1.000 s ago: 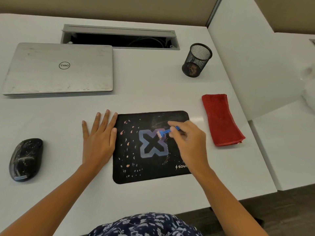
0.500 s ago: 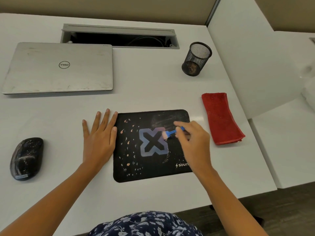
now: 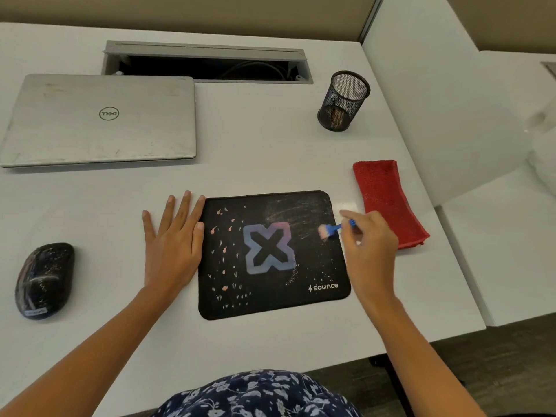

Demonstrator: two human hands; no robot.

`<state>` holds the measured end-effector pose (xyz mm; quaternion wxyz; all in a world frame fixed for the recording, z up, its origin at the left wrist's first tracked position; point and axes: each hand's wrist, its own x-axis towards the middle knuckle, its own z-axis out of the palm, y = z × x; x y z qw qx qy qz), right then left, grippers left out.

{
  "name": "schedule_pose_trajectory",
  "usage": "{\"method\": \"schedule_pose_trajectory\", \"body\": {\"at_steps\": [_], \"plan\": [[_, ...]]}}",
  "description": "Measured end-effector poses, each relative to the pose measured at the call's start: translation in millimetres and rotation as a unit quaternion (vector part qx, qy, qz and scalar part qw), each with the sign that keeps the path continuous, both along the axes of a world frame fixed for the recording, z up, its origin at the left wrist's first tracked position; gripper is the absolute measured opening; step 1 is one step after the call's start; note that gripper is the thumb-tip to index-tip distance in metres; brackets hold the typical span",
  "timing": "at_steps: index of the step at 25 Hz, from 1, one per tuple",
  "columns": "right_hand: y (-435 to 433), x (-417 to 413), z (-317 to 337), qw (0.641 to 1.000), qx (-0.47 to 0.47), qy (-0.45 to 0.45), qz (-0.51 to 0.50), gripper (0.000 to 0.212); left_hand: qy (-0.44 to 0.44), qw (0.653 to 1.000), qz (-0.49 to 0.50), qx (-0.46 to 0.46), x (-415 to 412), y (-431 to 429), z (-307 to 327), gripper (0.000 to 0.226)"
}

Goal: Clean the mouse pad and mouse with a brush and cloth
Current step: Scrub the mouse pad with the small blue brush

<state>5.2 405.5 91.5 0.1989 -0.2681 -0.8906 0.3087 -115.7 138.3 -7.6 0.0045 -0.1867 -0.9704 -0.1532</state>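
A black mouse pad [image 3: 270, 299] with a blue X and dusty smears lies on the white desk. My right hand [image 3: 371, 251] grips a small blue brush [image 3: 332, 228], whose pale bristles touch the pad near its right edge. My left hand [image 3: 173, 245] lies flat on the desk, fingers spread, with the thumb side against the pad's left edge. A black mouse [image 3: 43, 279], speckled with dust, sits at the far left. A folded red cloth [image 3: 388, 203] lies just right of the pad.
A closed silver laptop [image 3: 99, 120] lies at the back left, a cable tray opening [image 3: 204, 63] behind it. A black mesh pen cup [image 3: 343, 100] stands at the back right. A white partition [image 3: 451, 100] borders the desk's right side.
My right hand has swept the brush rightward across the pad, from the X in the middle to the right edge. My left hand has stayed put.
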Motion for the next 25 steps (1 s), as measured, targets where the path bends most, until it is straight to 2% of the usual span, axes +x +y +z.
{"method": "schedule_pose_trajectory", "body": {"at_steps": [2, 6, 7, 11, 13, 15, 17, 19, 22, 23, 25], "plan": [[4, 1, 4, 0.999, 0.031, 0.016, -0.013, 0.024, -0.001, 1.000, 0.000, 0.000, 0, 0, 0, 0.054], [-34, 15, 1, 0.985, -0.094, 0.002, 0.143, 0.023, 0.001, 1.000, -0.002, 0.003, 0, 0, 0, 0.053], [-34, 16, -2, 0.987, -0.083, -0.004, 0.141, 0.022, 0.000, 1.000, -0.002, 0.004, 0, 0, -1, 0.053], [-1, 13, 2, 0.999, 0.038, 0.009, -0.006, 0.025, 0.002, 1.000, 0.001, 0.000, 0, 0, 0, 0.053], [-5, 19, 5, 0.999, 0.014, 0.020, 0.029, 0.026, 0.001, 1.000, 0.000, 0.000, 0, 0, 0, 0.054], [-26, 29, 4, 0.989, -0.078, 0.005, 0.122, 0.025, -0.001, 1.000, 0.000, -0.001, 0, 0, 0, 0.054], [-40, 39, 0, 0.975, -0.101, -0.010, 0.195, 0.026, -0.002, 1.000, 0.001, -0.001, 0, 0, 0, 0.055], [-29, 38, -5, 0.985, -0.057, -0.011, 0.162, 0.026, -0.002, 1.000, 0.001, -0.001, 1, 1, 0, 0.055], [1, 34, -4, 0.999, 0.028, 0.005, 0.037, 0.028, -0.002, 1.000, 0.001, -0.001, 1, 1, 1, 0.056], [3, 36, -4, 0.998, 0.030, 0.015, 0.043, 0.029, -0.002, 1.000, 0.001, -0.002, 1, 1, 1, 0.056], [-13, 43, -3, 0.991, -0.031, 0.029, 0.128, 0.029, 0.001, 1.000, 0.001, -0.003, 1, 1, 1, 0.056]]}}
